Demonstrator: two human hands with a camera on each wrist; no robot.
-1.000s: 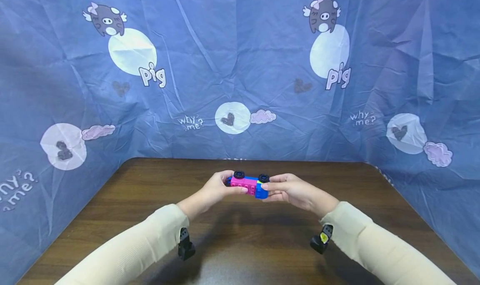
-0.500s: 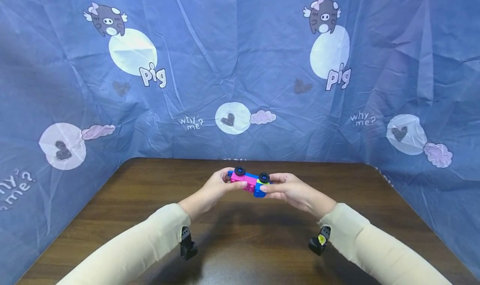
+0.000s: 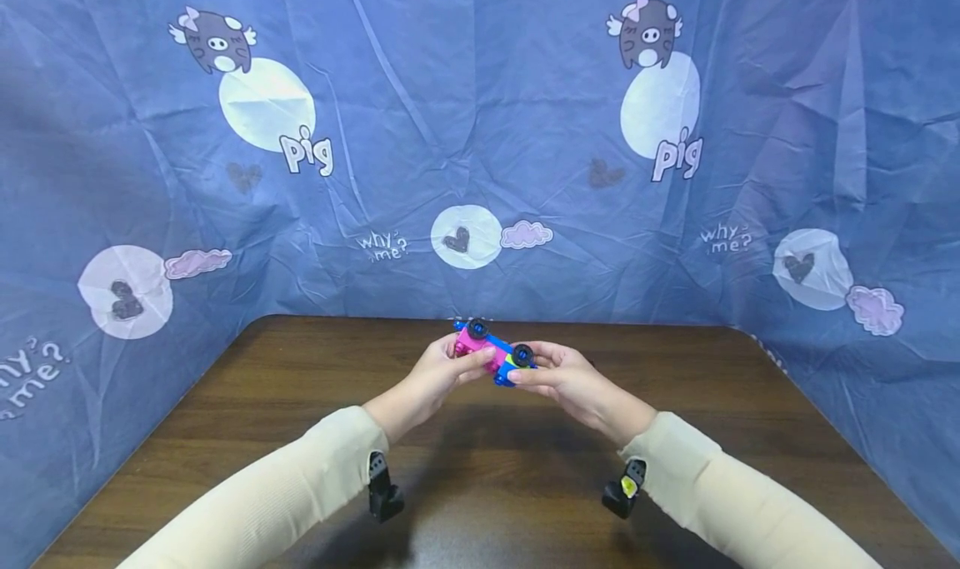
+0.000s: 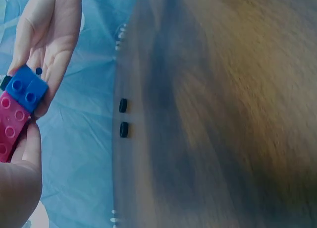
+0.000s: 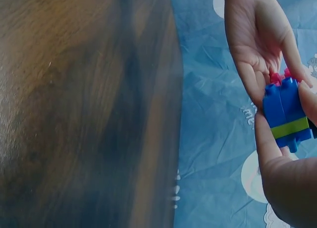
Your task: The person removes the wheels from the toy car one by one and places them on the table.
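A toy car (image 3: 486, 348) built of blocks is held up over the table between both hands, tilted with its left end higher. Its body is pink and blue with a yellow-green strip (image 5: 290, 127), and two black wheels show on its upper side. My left hand (image 3: 433, 379) grips the pink blocks (image 4: 11, 120), thumb on the near side and fingers behind. At the blue end, my right hand (image 3: 566, 383) pinches the blue blocks (image 5: 283, 105) between thumb and fingers. The hands partly cover the car.
The brown wooden table (image 3: 480, 486) spreads below the hands. Two small black pieces (image 4: 124, 117) lie near its far edge in the left wrist view. Behind it hangs a blue printed curtain (image 3: 472, 136). Black cameras (image 3: 386, 490) hang at both wrists.
The car has tilted further, its left end rising, and shifted slightly left. My right hand has moved left with it, while my left hand has shifted a little and keeps its grip.
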